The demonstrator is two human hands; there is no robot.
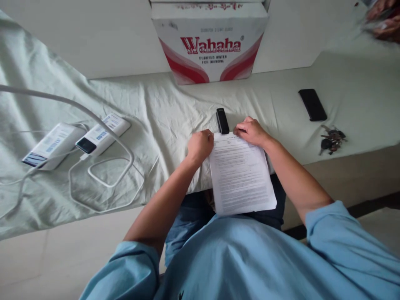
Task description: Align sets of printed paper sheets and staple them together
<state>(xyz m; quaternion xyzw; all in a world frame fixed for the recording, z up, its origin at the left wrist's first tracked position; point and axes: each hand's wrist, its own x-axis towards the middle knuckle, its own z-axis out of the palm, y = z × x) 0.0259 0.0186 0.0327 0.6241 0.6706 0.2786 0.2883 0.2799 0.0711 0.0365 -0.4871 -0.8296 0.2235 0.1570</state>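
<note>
A stack of printed paper sheets [242, 175] lies partly on the cloth-covered surface, its lower part reaching over the edge above my lap. My left hand [200, 146] is closed at the top left corner of the sheets. At their top right corner my right hand [250, 131] pinches the paper, fingers curled. Between the two hands, a black stapler [222, 121] rests on the cloth, with its near end right at the top edge of the paper. The fingertips of both hands are partly hidden.
A white and red water carton [215, 50] stands at the back. On the left lie a white power bank [103, 133], a white box-like device [53, 146] and looping white cables [133, 154]. A black phone [312, 105] and keys [333, 139] lie right. Another person's hands [386, 21] show top right.
</note>
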